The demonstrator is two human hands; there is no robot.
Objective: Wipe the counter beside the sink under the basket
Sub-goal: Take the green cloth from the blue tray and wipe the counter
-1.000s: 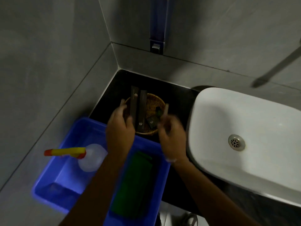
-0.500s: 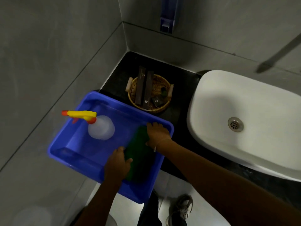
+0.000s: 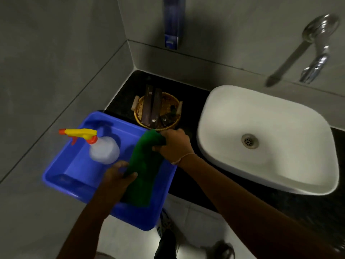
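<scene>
A green cloth [image 3: 144, 169] hangs over the blue tub [image 3: 74, 171], gripped at both ends. My right hand [image 3: 173, 144] clutches its upper end just in front of the wicker basket [image 3: 168, 101]. My left hand [image 3: 118, 172] pinches its left edge lower down. The basket stands on the black counter [image 3: 123, 96] left of the white sink [image 3: 261, 139] and holds dark flat pieces. The counter under the basket is hidden.
A clear spray bottle [image 3: 101, 147] with a yellow and orange trigger head lies in the tub. A chrome tap [image 3: 315, 58] juts from the wall above the sink. A blue dispenser [image 3: 172, 23] hangs on the back wall. Grey tiled walls close the corner at left.
Both hands left the basket and dropped to the tub. They have since closed on the green cloth and lifted its upper end toward the basket.
</scene>
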